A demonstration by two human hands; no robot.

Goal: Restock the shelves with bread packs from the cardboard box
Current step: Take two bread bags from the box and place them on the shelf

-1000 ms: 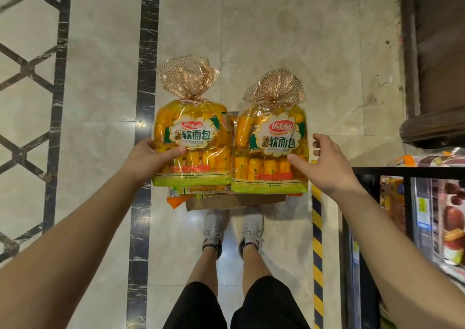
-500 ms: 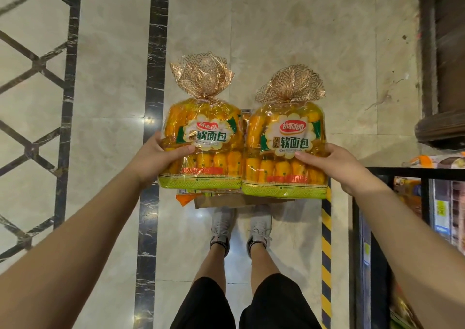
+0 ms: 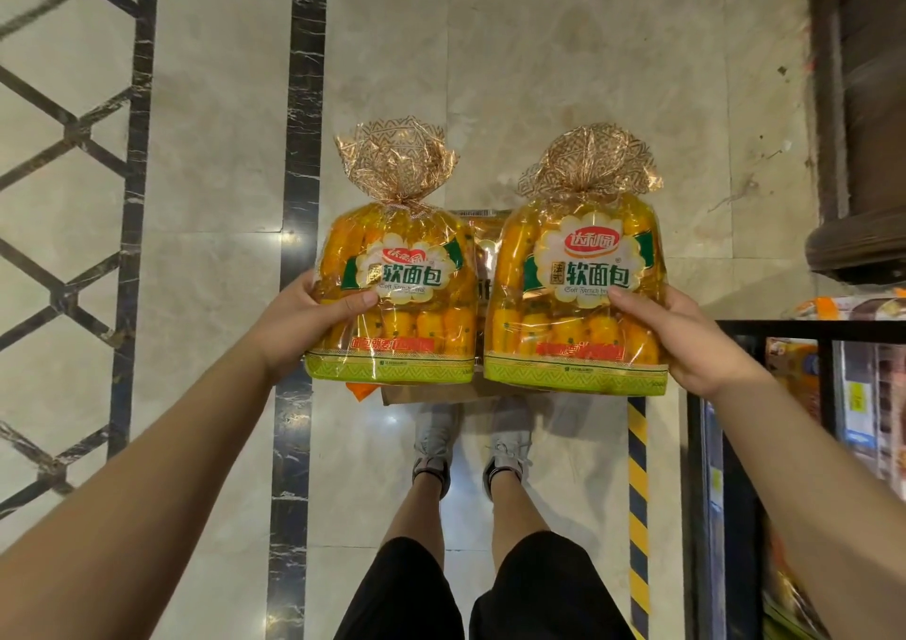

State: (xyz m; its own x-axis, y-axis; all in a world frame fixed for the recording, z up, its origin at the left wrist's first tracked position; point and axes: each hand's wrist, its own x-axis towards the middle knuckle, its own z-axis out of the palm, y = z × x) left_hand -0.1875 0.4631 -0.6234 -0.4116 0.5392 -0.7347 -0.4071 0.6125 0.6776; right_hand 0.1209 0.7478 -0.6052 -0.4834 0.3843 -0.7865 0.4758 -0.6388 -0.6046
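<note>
two yellow bread packs are held side by side over the marble floor [image 3: 564,76], the left bread pack [image 3: 397,291] in the left hand [image 3: 299,326] and the right bread pack [image 3: 578,291] in the right hand [image 3: 686,340]. each hand is clamped on its pack's outer edge, thumb across the front label and the other fingers hidden behind. under the packs a strip of the cardboard box [image 3: 431,394] shows just ahead of the person's grey shoes [image 3: 431,448], and the dark shelf unit [image 3: 784,330] with packaged goods stands at the right.
</note>
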